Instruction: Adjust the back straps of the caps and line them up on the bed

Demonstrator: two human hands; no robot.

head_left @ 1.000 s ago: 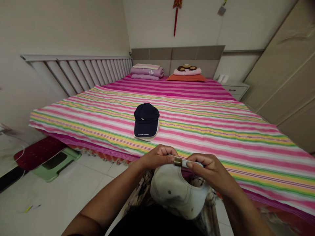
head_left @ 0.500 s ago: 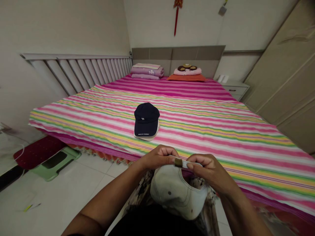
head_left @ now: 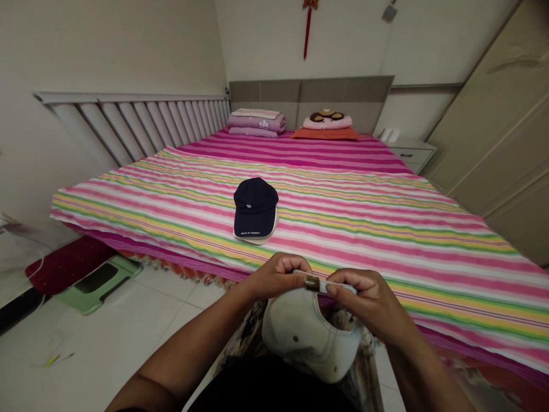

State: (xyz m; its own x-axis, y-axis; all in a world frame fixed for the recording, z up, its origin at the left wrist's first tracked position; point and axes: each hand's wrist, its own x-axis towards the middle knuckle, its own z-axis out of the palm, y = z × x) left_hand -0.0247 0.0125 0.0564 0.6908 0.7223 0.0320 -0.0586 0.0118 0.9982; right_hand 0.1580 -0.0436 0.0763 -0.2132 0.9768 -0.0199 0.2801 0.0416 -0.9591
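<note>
A pale, light-coloured baseball cap (head_left: 295, 329) hangs between my hands in front of my body, its rear opening toward me and its back strap at the top. My left hand (head_left: 283, 276) pinches the strap just left of the brass-coloured buckle (head_left: 313, 284). On the buckle's other side, my right hand (head_left: 358, 292) grips the strap between thumb and forefinger. Farther forward, a dark navy cap (head_left: 256, 206) lies on the striped bed sheet (head_left: 343, 229), brim toward me, with a lighter brim showing under it.
Folded purple bedding (head_left: 257, 125) and a pink and orange pile (head_left: 328, 129) sit by the headboard (head_left: 343, 94). A green stool (head_left: 98, 286) stands on the floor at left. At the far right are a nightstand (head_left: 409, 153) and a wardrobe (head_left: 501, 131).
Almost nothing differs. The brass buckle has shifted and tilted very slightly between my fingers, while both hands keep their hold on the strap.
</note>
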